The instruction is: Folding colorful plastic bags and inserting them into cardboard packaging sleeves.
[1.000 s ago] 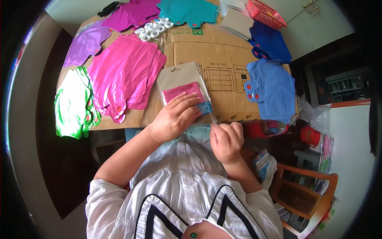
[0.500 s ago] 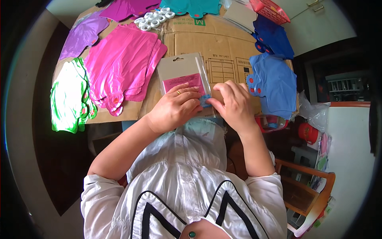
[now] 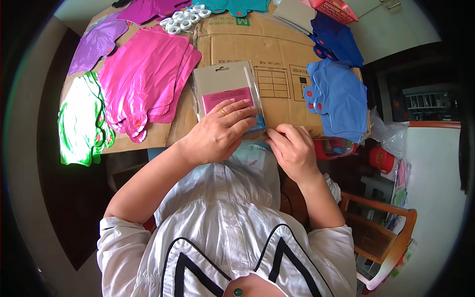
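Observation:
A flat clear plastic bag [image 3: 206,78] lies near the front edge of the cardboard, with a pale card and a pink panel [image 3: 213,100] inside. A small blue piece [image 3: 259,123] shows at its lower right. My left hand [image 3: 217,129] rests flat across the lower part of the bag, fingers stretched and close together, hiding much of the pink panel. My right hand [image 3: 296,151] is at the bag's lower right corner, fingers curled and thumb against the index finger, apparently pinching the plastic edge.
Flat foil pieces lie around: pink [image 3: 143,74], green [image 3: 81,119], lilac [image 3: 96,44], purple [image 3: 148,11], teal [image 3: 232,6], light blue [image 3: 341,99] and dark blue [image 3: 339,42]. White ribbon rolls [image 3: 185,21] sit at the back. Cardboard [image 3: 237,42] covers the table. A wooden chair [image 3: 378,227] stands right.
My right hand has moved down along the bag's right edge to its lower corner. My left hand stays on the bag, its fingers now flatter. The view has shifted slightly.

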A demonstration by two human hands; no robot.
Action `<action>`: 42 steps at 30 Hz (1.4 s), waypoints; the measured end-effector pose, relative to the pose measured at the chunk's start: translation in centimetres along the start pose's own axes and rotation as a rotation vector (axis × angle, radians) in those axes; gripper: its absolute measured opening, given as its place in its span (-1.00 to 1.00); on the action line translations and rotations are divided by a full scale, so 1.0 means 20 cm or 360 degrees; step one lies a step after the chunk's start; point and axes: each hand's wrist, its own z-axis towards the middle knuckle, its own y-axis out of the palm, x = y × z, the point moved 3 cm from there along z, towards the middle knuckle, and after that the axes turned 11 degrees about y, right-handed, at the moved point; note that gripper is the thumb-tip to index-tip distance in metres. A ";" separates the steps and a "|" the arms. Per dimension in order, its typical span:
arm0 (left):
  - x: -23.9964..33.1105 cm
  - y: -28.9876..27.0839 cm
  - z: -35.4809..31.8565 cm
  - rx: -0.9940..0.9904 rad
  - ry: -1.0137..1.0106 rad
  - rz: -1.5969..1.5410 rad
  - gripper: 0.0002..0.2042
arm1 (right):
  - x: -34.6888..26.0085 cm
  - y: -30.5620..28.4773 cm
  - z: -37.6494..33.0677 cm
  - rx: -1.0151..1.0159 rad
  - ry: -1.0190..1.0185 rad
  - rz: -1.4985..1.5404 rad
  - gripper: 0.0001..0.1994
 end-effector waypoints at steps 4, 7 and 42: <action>0.01 0.00 0.00 -0.0038 0.0020 0.0025 -0.59 | 0.01 0.01 0.01 -0.0010 0.0007 0.0096 -0.73; 0.01 0.01 -0.01 -0.0051 0.0031 0.0034 -0.58 | 0.03 0.01 0.01 -0.0036 0.0038 0.0220 -0.74; -0.02 -0.01 -0.01 -0.0008 -0.0056 -0.0363 -0.71 | -0.22 0.00 -0.15 -0.0446 0.0447 0.0937 -0.32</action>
